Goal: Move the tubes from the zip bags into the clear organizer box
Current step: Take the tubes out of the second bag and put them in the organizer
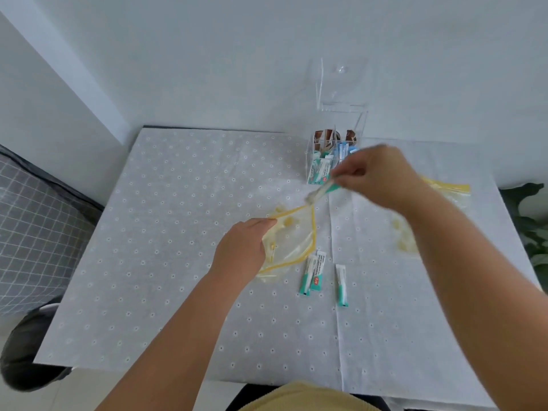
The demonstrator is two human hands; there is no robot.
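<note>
Pinning the zip bag (289, 241) open with my left hand (240, 252), I pinch one tube (321, 192) in my right hand (376, 176), just before the organizer box (335, 155); three tubes (321, 274) lie nearer me.

A table (166, 262) under a white eyelet cloth stands pushed against a plain white wall (207, 54). Left of the table is grey checked bedding (32, 221); right of it, green plant leaves (530, 226). A dark stool (26, 351) sits by its near-left corner. Light is soft and even.
</note>
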